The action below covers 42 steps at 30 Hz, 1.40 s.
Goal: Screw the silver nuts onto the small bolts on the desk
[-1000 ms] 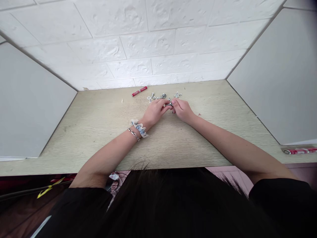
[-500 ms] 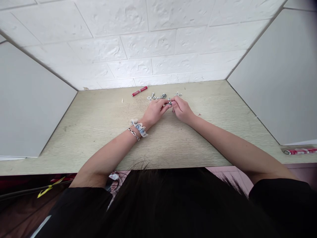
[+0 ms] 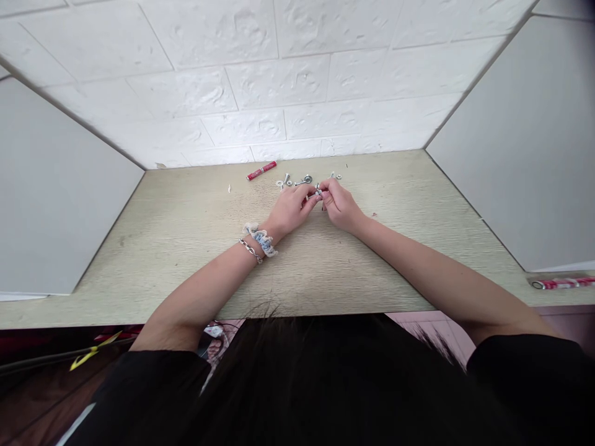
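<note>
My left hand (image 3: 289, 209), with a chain bracelet and a blue-and-white scrunchie at its wrist, pinches a small silvery bolt (image 3: 318, 192) between thumb and fingers. From the other side my right hand (image 3: 341, 204) grips the bolt's end with thumb and forefinger, and its fingers cover much of the piece. Just beyond the hands lie a bolt (image 3: 287, 178), a flat washer (image 3: 279, 184), a nut (image 3: 289, 183) and a metal piece with a round ring (image 3: 307, 179). Behind my right hand are another small metal part (image 3: 332, 175) and a nut (image 3: 339, 177).
A red tube-shaped item (image 3: 261, 171) lies toward the back of the wooden tabletop (image 3: 186, 248), and another red roll (image 3: 562, 283) is at the right edge. A white brick-patterned wall (image 3: 260, 93) stands behind; grey panels (image 3: 520, 148) flank both sides.
The fingers of my right hand have shifted slightly on the bolt, which appears turned a little. Both arms keep nearly the same position.
</note>
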Tool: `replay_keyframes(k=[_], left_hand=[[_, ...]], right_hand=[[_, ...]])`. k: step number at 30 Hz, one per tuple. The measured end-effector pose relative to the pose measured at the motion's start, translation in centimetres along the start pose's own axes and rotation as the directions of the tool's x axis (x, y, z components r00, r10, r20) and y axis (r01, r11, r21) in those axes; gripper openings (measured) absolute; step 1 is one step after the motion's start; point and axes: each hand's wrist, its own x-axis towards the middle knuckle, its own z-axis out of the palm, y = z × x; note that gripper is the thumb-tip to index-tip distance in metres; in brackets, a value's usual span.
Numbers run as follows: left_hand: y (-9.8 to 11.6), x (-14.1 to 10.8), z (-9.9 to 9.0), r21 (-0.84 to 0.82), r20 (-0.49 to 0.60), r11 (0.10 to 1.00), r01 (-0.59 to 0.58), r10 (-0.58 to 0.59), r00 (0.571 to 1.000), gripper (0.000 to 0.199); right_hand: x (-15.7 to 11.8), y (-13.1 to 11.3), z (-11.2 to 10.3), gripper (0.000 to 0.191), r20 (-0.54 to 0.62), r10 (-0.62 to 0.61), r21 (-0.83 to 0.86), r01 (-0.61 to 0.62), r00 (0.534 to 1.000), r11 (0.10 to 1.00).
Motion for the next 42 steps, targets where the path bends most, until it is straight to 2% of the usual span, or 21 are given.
replay_keyframes(k=[11, 15, 20, 26, 31, 32, 37, 42], left_hand=[[-0.1, 0.0, -0.1, -0.030, -0.008, 1.000, 0.000, 0.000, 1.000, 0.026], [-0.1, 0.0, -0.1, -0.038, -0.011, 0.999, 0.002, -0.002, 1.000, 0.024], [0.2, 0.0, -0.2, -0.008, 0.043, 1.000, 0.004, -0.004, 0.999, 0.025], [0.2, -0.1, -0.2, -0.006, 0.034, 1.000, 0.002, -0.001, 0.999, 0.027], [0.1, -0.1, -0.1, 0.012, 0.029, 1.000, -0.005, 0.004, 1.000, 0.026], [0.1, 0.0, -0.1, 0.016, 0.030, 1.000, -0.005, 0.005, 1.000, 0.026], [0.1, 0.0, -0.1, 0.042, 0.059, 0.999, 0.000, -0.003, 0.998, 0.026], [0.2, 0.0, -0.1, 0.051, 0.073, 0.999, 0.000, -0.004, 0.997, 0.025]], right_hand=[[-0.1, 0.0, 0.1, 0.017, 0.003, -0.012, 0.020, 0.012, 1.000, 1.000], [-0.1, 0.3, 0.3, 0.013, -0.056, -0.084, -0.027, 0.083, 0.995, 0.996], [-0.1, 0.5, 0.6, 0.014, -0.149, -0.197, -0.081, 0.187, 0.969, 0.979], [-0.3, 0.5, 0.5, 0.026, -0.101, -0.103, -0.004, 0.103, 0.990, 0.995], [-0.1, 0.2, 0.1, 0.016, -0.092, -0.038, 0.045, 0.042, 0.995, 0.998], [-0.1, 0.1, 0.0, 0.018, -0.093, -0.033, 0.036, 0.036, 0.995, 0.999], [0.0, -0.5, -0.3, 0.054, -0.050, 0.021, -0.030, -0.022, 0.999, 0.999], [0.0, -0.4, -0.3, 0.065, -0.025, 0.037, -0.059, -0.038, 0.999, 0.998]])
